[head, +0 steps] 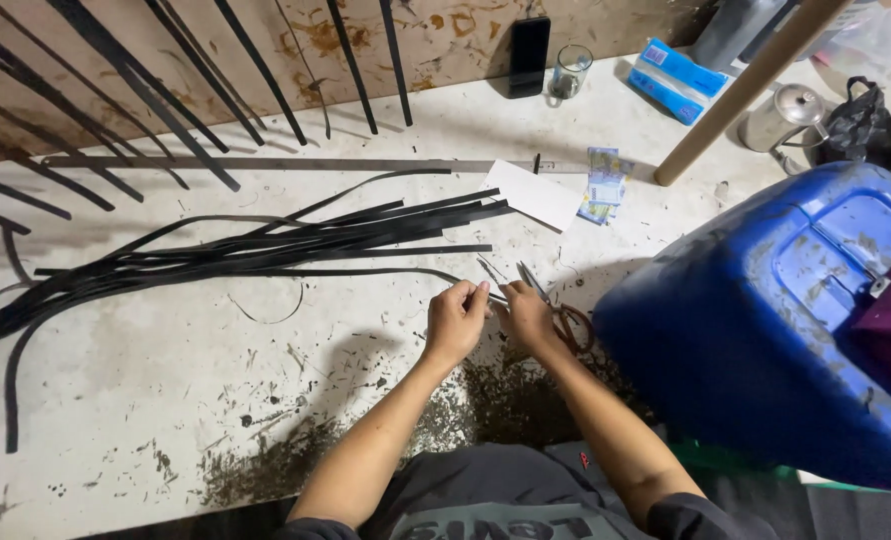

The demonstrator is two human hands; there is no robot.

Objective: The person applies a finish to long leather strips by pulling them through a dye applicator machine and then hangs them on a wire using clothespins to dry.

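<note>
Your left hand (455, 322) pinches thin black strip (365, 272) end | your right hand (527, 315) closed on same end, hands nearly touching | strip trails left of hands | strip bundle (265, 245) beyond | scissors (555, 305) under right hand

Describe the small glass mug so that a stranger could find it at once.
Start from the big blue drum at the right and look to the table's far edge, by the stained wall. The glass mug stands there between an upright black phone and a blue packet; only it is transparent.
</note>
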